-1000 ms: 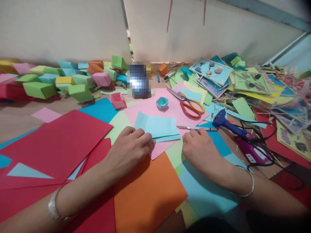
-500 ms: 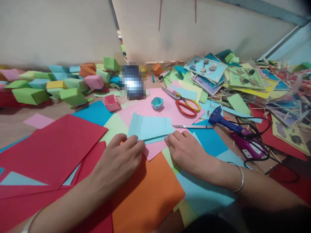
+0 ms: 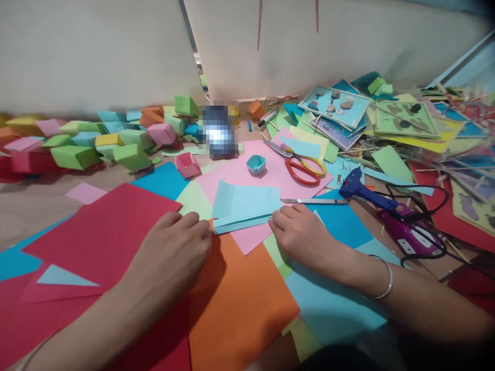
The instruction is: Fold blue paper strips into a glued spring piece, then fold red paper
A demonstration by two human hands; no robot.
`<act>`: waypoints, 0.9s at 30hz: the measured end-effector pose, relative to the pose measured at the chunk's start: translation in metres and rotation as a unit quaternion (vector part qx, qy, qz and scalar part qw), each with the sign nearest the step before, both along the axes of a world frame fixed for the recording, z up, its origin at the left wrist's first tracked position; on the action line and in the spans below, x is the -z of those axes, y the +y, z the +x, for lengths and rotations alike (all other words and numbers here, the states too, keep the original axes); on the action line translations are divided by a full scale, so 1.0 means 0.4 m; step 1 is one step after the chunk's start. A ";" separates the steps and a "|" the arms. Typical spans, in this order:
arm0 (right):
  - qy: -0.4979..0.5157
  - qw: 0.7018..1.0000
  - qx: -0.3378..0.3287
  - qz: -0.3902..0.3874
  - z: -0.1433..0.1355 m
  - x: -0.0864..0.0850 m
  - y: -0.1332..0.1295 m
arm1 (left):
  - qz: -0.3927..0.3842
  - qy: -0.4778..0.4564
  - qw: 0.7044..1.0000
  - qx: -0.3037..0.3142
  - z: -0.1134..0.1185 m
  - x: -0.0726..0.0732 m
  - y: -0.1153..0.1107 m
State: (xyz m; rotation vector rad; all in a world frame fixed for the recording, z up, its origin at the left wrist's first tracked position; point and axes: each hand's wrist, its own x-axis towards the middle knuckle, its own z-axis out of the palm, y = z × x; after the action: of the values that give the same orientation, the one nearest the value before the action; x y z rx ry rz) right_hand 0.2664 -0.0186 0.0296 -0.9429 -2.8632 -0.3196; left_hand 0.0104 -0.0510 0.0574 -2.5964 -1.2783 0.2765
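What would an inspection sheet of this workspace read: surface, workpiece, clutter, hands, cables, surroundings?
Surface: brown tabletop, largely covered by coloured paper sheets.
Workpiece: light-blue paper with folded strip along its near edge.
Clutter: paper boxes far left; scissors and slim blade right of centre; framed pictures far right.
Hands: left hand at the strip's left end, right hand at its right end; grip unclear.
Cables: black cable looped over magenta box, near blue glue gun.
Surroundings: pale boards behind; other people: nothing seen.

The folded paper (image 3: 247,201) is pale blue, the glue gun (image 3: 361,191) deep blue.
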 end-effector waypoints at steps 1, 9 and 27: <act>0.010 1.000 -0.008 0.008 -0.001 0.001 0.004 | 0.011 -0.009 1.000 0.002 0.001 -0.006 -0.006; 0.032 0.997 -0.037 0.061 -0.014 -0.001 0.016 | 0.077 -0.118 0.990 0.026 0.037 -0.005 -0.004; 0.066 0.994 -0.033 0.083 -0.012 0.010 0.039 | -0.023 -0.127 0.991 -0.028 0.047 0.030 0.030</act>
State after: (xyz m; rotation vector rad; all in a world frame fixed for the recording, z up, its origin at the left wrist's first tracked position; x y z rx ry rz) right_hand 0.2618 -0.0032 0.0258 -0.8056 -2.6920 -0.4622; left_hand 0.0294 -0.0390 0.0456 -2.7064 -1.4448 -0.0173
